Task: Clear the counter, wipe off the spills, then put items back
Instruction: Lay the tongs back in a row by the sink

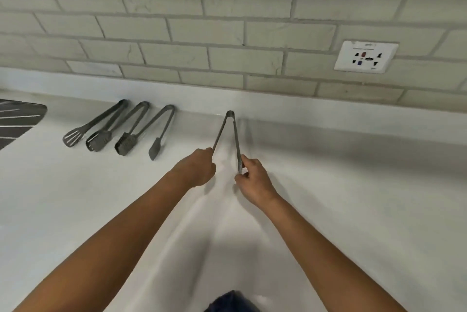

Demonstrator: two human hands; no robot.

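Note:
A pair of metal tongs (230, 129) lies spread in a V on the white counter (353, 198), its hinge pointing at the back wall. My left hand (198, 170) grips the end of the left arm. My right hand (254, 180) grips the end of the right arm. Three more tongs lie side by side to the left along the back edge: one with slotted ends (96, 123), a second (118, 126) and a third (149, 132) with dark tips.
A dark ridged surface (17, 122) shows at the far left edge. A white wall socket (366, 57) sits on the tiled backsplash at the right. Dark blue fabric (231, 303) shows at the bottom edge.

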